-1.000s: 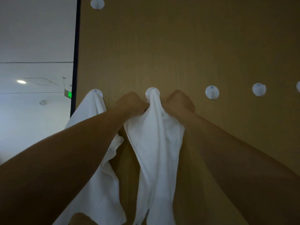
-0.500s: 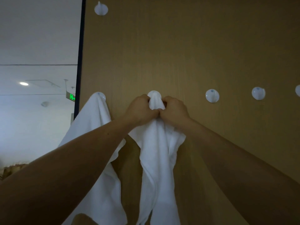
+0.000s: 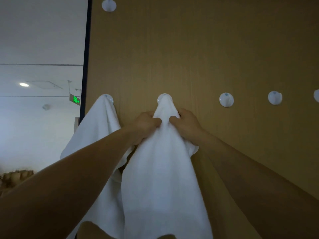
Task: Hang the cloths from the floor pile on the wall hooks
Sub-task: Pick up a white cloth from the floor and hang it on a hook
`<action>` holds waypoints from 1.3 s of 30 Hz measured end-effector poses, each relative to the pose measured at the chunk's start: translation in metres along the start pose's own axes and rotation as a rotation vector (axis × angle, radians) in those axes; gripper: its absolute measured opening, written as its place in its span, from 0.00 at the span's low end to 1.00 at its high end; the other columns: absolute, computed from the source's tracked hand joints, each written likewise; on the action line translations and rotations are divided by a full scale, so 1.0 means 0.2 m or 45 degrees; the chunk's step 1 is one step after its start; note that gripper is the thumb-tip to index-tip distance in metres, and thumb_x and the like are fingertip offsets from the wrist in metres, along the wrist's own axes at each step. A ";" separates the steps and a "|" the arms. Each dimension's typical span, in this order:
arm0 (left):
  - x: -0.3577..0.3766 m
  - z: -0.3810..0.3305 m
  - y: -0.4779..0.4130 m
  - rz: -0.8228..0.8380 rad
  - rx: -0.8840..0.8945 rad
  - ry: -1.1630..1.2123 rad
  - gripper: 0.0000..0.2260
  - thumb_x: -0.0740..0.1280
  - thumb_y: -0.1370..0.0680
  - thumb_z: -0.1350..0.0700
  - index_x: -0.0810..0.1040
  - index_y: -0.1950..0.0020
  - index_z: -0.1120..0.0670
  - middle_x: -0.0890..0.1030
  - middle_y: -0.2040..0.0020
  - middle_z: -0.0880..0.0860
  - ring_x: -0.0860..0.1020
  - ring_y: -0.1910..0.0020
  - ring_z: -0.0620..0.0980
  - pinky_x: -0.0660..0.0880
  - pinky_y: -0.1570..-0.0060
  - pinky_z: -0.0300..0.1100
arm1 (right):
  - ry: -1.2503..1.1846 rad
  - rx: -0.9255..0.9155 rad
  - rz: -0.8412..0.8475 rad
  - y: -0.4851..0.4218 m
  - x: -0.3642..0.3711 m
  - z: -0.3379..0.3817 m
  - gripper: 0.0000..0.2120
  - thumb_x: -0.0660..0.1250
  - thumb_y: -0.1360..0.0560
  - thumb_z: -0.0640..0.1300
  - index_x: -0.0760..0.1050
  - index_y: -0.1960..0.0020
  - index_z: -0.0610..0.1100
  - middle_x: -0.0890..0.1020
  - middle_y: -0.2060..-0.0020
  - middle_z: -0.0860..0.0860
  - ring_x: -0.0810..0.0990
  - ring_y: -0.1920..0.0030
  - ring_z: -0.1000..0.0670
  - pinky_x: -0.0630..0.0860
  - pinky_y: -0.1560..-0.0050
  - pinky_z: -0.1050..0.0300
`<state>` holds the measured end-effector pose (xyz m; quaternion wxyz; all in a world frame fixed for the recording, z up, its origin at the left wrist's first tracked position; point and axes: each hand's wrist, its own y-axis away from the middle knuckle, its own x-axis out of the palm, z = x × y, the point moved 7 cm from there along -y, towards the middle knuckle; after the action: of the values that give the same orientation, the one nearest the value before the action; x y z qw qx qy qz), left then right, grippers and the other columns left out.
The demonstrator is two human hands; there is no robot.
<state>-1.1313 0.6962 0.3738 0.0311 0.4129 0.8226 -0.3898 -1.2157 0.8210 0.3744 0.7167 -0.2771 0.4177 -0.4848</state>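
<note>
A white cloth (image 3: 164, 169) hangs from a round white wall hook (image 3: 164, 97) on the brown wood-grain wall (image 3: 198, 49). My left hand (image 3: 145, 125) grips the cloth just below the hook on its left side. My right hand (image 3: 185, 123) grips it on the right side, thumb curled into the fabric. A second white cloth (image 3: 96, 135) hangs from the hook (image 3: 107, 97) further left, partly behind my left forearm. The floor pile is out of view.
Bare white hooks (image 3: 226, 100) (image 3: 274, 97) sit in the same row to the right, a further one cut off at the right edge (image 3: 316, 95). One more hook (image 3: 108, 5) is higher up. The wall's dark edge (image 3: 85, 66) borders an open room with a green exit sign (image 3: 75, 100).
Both hands have slid down from the hook along the cloth and apart, and the cloth now spreads wider below them. The view has shifted slightly closer.
</note>
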 end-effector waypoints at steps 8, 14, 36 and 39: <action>0.05 0.01 0.08 0.031 0.173 -0.138 0.16 0.73 0.29 0.54 0.75 0.43 0.50 0.77 0.55 0.43 0.77 0.57 0.42 0.72 0.66 0.33 | 0.383 -0.077 -0.139 0.14 0.00 -0.08 0.20 0.58 0.22 0.60 0.69 0.41 0.45 0.78 0.55 0.52 0.78 0.59 0.51 0.70 0.65 0.56; 0.04 0.12 0.16 0.004 0.107 -0.139 0.22 0.71 0.26 0.56 0.72 0.33 0.53 0.78 0.44 0.50 0.76 0.50 0.49 0.72 0.58 0.38 | 0.179 -0.037 0.074 0.26 0.04 -0.17 0.26 0.61 0.24 0.64 0.70 0.36 0.45 0.79 0.46 0.53 0.79 0.50 0.53 0.77 0.52 0.55; 0.10 0.12 0.20 -0.151 0.059 -0.051 0.14 0.64 0.23 0.51 0.71 0.39 0.51 0.73 0.57 0.40 0.72 0.60 0.38 0.66 0.67 0.33 | -0.963 0.762 -0.428 0.54 -0.07 -0.46 0.10 0.62 0.28 0.38 0.70 0.68 0.42 0.74 0.70 0.50 0.72 0.70 0.51 0.68 0.71 0.60; 0.05 0.09 0.19 -0.289 0.066 -0.081 0.13 0.64 0.24 0.46 0.68 0.44 0.52 0.72 0.57 0.42 0.73 0.60 0.41 0.66 0.68 0.36 | -0.936 0.708 -0.397 0.51 -0.10 -0.43 0.09 0.64 0.22 0.49 0.80 0.55 0.46 0.83 0.59 0.52 0.81 0.59 0.51 0.78 0.58 0.56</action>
<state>-1.1154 0.7050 0.3342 0.0021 0.3051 0.8524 -0.4246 -1.2465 0.8791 0.2567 0.7824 -0.2874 -0.0550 -0.5497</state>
